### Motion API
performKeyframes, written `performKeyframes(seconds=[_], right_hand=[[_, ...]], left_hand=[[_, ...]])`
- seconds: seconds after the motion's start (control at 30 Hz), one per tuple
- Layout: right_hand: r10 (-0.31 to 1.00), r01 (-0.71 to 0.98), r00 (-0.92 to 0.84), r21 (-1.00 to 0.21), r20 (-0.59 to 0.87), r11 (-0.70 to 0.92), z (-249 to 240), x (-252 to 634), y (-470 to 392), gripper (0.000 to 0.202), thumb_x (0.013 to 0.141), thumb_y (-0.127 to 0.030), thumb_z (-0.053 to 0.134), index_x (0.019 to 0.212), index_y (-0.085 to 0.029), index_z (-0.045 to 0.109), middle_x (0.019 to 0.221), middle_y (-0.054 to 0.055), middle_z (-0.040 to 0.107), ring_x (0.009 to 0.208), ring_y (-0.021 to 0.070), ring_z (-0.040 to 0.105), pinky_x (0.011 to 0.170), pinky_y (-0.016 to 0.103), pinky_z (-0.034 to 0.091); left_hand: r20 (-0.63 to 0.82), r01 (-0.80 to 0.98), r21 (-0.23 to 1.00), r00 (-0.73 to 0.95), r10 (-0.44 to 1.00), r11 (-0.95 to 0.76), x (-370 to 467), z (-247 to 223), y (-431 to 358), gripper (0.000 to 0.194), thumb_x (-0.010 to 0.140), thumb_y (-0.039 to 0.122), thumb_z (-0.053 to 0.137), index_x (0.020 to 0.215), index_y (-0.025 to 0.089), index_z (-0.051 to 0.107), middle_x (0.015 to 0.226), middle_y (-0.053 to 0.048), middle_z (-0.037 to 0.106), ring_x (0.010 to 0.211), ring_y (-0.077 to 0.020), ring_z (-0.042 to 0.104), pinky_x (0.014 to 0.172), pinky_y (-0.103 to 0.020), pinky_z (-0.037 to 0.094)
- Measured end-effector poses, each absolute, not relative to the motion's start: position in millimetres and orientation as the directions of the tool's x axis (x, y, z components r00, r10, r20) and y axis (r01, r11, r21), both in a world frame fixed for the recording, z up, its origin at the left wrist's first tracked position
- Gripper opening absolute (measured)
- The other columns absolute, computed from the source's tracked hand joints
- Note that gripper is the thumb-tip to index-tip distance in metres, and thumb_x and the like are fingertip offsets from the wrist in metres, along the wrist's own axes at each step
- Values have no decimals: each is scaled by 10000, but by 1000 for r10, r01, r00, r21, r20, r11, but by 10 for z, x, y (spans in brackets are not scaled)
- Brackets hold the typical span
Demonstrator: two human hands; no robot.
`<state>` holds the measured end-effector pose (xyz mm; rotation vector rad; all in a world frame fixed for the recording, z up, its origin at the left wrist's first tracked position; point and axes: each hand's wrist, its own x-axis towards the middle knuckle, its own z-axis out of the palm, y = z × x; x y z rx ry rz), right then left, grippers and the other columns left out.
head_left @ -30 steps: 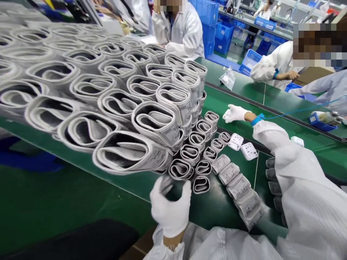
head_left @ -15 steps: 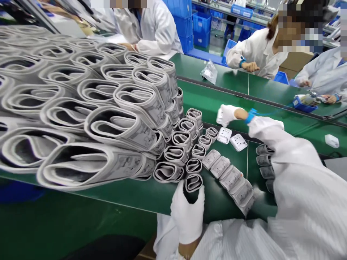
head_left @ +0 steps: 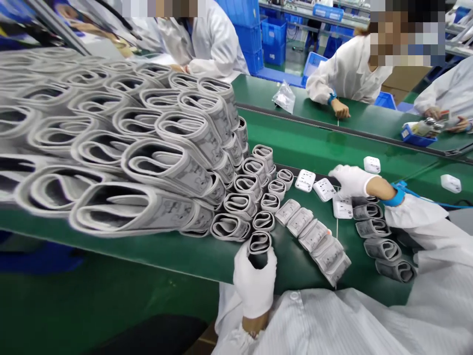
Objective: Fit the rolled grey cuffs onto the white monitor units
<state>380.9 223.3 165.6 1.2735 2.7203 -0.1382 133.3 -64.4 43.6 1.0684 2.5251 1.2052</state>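
My left hand (head_left: 254, 283), in a white glove, curls its thumb and fingers around the near side of a small rolled grey cuff (head_left: 259, 242), which stands on the green table at the end of a short row of rolled cuffs (head_left: 263, 221). My right hand (head_left: 351, 181), also gloved, has its fingers stretched leftward over the upper edge of a white square plastic unit (head_left: 343, 208) lying flat. Two similar units, one slotted unit (head_left: 305, 181) and a tilted unit (head_left: 324, 190), lie to its left. Beyond my right wrist sits another white unit (head_left: 371, 164).
Large stacked rolled cuffs (head_left: 166, 167) fill the left side. Flattened cuffs (head_left: 314, 234) lie in a slanting row before me; more cuffs (head_left: 382, 249) lie near my right sleeve. A plastic bag (head_left: 284, 97) and a blue tray (head_left: 417, 136) are across the belt, where co-workers sit.
My right hand has come back from the belt, rightward and nearer; the white unit now lies below it on the table. My left hand stays around the rolled cuff.
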Motion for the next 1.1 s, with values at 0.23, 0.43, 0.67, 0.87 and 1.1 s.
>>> performKeyframes(seconds=[0.23,0.43,0.67,0.87,1.1], right_hand=[[483,462,-873,-424,-65,779,1362,2715,2522,763,700,-225,874,1419,-222,617,1449,117,617,1219,333,666,1019,421,556],[483,368,-873,-569,59,735,1275,2629,2403,460,838,-320,801,1256,-190,660,1095,58,755,948,256,727,862,364,583],[329,142,-862,-440,384,886,2359,2680,2258,483,866,-397,754,1295,-196,659,1240,86,709,1075,280,686,987,419,550],[212,-18,-907,-536,363,844,2708,2430,2513,553,805,-391,847,1253,-126,658,1198,89,700,1041,259,657,994,437,561],[377,-55,-843,-760,383,648,2554,2343,2693,689,738,-441,900,1311,-160,641,1282,65,678,1192,296,648,1105,482,551]], left_hand=[[201,574,666,-753,627,477,1416,427,-606,588,774,451,837,1268,200,640,1172,-145,753,1084,-372,739,905,-500,603],[361,663,622,-714,600,415,1478,444,-566,427,808,341,781,1195,205,663,1108,-105,767,1018,-304,761,886,-424,616],[661,777,584,-623,419,234,1424,1059,-634,593,712,252,852,1254,143,640,1127,-129,720,1008,-278,742,897,-401,625],[700,761,602,-649,297,242,1172,1464,-521,643,687,303,844,1279,127,663,1137,-136,726,999,-299,749,821,-400,644],[681,691,618,-709,184,375,1076,1591,-416,671,727,442,797,1295,103,680,1059,-136,758,847,-280,751,676,-390,623]])
